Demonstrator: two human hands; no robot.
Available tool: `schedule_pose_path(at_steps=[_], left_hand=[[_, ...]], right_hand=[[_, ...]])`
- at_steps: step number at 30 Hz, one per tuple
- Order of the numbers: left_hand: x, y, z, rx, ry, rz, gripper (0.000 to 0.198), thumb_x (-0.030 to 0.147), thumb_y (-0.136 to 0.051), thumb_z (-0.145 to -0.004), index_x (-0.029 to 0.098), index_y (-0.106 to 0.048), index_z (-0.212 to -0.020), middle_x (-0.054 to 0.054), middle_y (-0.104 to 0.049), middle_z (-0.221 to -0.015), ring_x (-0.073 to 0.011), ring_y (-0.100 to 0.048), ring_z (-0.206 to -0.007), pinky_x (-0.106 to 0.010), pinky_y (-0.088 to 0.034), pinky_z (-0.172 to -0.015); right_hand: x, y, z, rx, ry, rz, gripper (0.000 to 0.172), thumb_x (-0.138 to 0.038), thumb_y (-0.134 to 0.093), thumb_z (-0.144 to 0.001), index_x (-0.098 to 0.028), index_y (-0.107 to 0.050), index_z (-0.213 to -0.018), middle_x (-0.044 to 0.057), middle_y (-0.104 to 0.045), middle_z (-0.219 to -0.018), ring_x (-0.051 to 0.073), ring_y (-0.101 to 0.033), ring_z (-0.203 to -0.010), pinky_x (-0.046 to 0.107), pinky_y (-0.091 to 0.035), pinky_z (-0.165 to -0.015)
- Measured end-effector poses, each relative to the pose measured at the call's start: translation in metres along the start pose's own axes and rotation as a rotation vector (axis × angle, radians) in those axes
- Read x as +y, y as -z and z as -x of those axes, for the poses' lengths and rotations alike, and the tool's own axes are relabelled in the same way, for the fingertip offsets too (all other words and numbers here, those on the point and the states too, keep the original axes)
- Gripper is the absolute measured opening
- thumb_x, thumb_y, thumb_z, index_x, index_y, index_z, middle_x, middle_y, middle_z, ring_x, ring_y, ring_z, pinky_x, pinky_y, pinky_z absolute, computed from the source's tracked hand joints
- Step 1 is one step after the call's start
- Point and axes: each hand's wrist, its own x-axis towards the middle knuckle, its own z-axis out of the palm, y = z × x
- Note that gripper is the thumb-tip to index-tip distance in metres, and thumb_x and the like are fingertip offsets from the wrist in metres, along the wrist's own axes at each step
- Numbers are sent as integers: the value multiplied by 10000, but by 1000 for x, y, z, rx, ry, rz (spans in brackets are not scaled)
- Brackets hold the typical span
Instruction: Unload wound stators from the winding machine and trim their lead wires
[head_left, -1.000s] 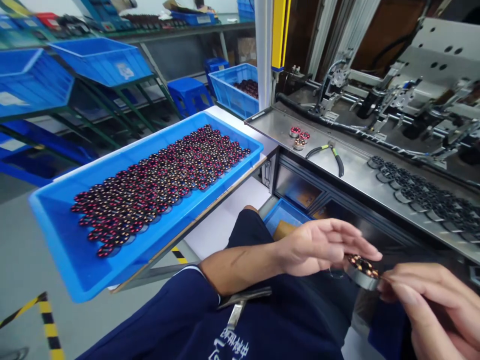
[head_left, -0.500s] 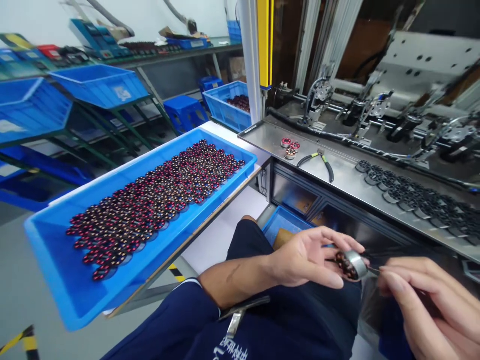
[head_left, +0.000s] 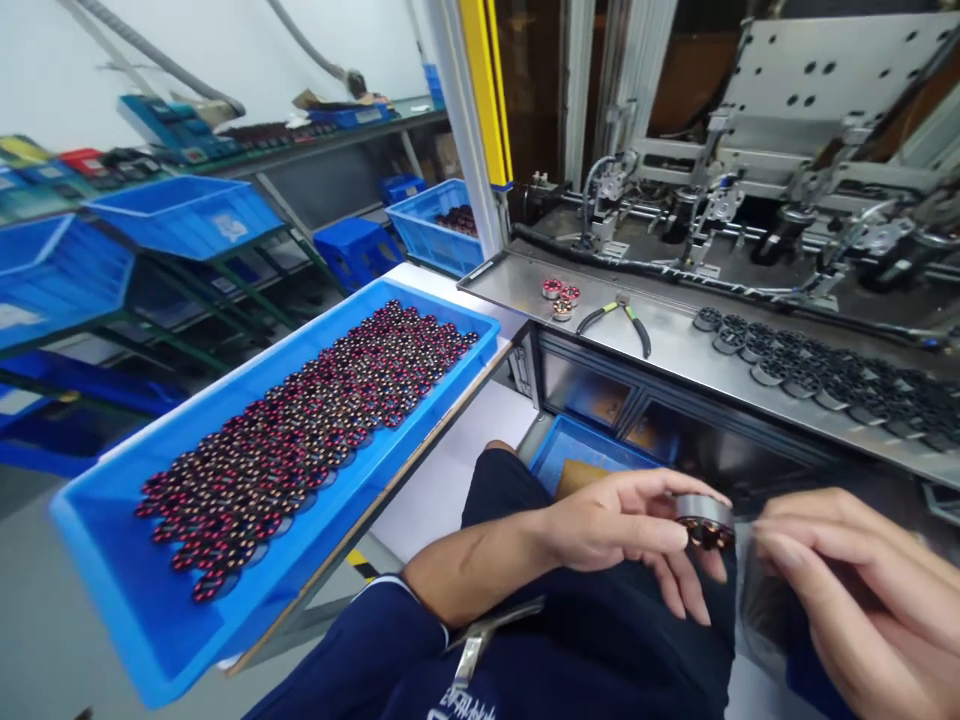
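Observation:
My left hand (head_left: 637, 525) pinches a small round motor part (head_left: 703, 520) with a silver shell and copper windings, low in the middle of the view above my lap. My right hand (head_left: 847, 590) is close beside it on the right, fingers curled together near the part; what they hold, if anything, is hidden. A long blue tray (head_left: 105, 560) full of red and copper wound parts (head_left: 300, 440) sits tilted at my left.
A steel bench (head_left: 675, 350) carries three small red parts (head_left: 560, 295), green-handled pliers (head_left: 622, 318) and a row of dark round pieces (head_left: 817, 365). Machinery stands behind it. Blue bins line green racks at the left; a blue box (head_left: 577, 450) sits under the bench.
The part in my left hand has turned over, its silver shell now facing up. My right hand stays close beside it. The camera tilted up and shifted slightly.

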Motion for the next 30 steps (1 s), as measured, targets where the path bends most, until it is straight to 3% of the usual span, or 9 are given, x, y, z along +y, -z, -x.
schedule_pose_path(at_steps=[2,6,10,15,20,23,26,30], left_hand=[[4,-10,4,96,-127,-55,529,224,-817,-800,243,-556,-1259,-65,-698,-1093,-203,-786,-835,-297,-640,-685],[6,-20,7,227,-309,-189,526,15,-869,-655,213,-550,-1023,-36,-627,-1243,-198,-764,-991,-302,-643,-791],[0,-17,3,325,-392,-264,703,54,-972,-491,205,-574,-1051,-26,-691,-1098,-170,-740,-936,-316,-627,-828],[-4,-14,-3,342,-500,-333,472,56,-928,-587,170,-690,-977,-44,-691,-1111,-150,-735,-990,-295,-595,-918],[3,-12,-4,373,-449,-295,413,77,-916,-630,169,-686,-960,-64,-688,-1196,-170,-741,-1031,-311,-587,-923],[8,-9,-6,375,-457,-244,379,108,-918,-648,169,-681,-937,-50,-716,-1144,-162,-749,-1011,-303,-573,-929],[12,-7,-6,370,-444,-204,358,107,-913,-656,171,-689,-928,-39,-734,-1113,-159,-756,-1003,-304,-565,-945],[16,-7,-5,357,-453,-184,350,77,-907,-641,170,-702,-909,-40,-749,-1099,-174,-763,-1009,-311,-577,-938]], right_hand=[[-4,0,-3,-28,41,57,83,-137,-661,-926,-212,-690,-906,1,-682,-873,89,-656,-739,185,-506,-650],[-10,-3,-6,-4,-12,52,144,-165,-611,-963,-213,-671,-842,-10,-665,-829,70,-641,-722,167,-493,-635],[-9,-6,-5,4,-23,6,135,-184,-615,-965,-218,-676,-849,-6,-667,-819,77,-647,-722,178,-495,-626],[-12,-13,0,66,-72,-3,129,-192,-630,-960,-219,-686,-847,6,-671,-849,88,-652,-772,196,-484,-683],[-19,-33,12,218,-438,-231,180,-295,-682,-938,-223,-667,-774,5,-650,-804,113,-612,-734,215,-481,-685],[-18,-49,18,135,-687,-622,298,-407,-684,-927,-206,-678,-707,20,-628,-708,124,-594,-681,208,-508,-644],[-18,-63,18,54,-866,-947,291,-459,-726,-879,-195,-744,-758,37,-630,-678,120,-580,-628,200,-521,-587],[-18,-70,16,40,-935,-1065,269,-452,-772,-842,-187,-778,-796,46,-632,-685,111,-580,-629,180,-522,-570]])
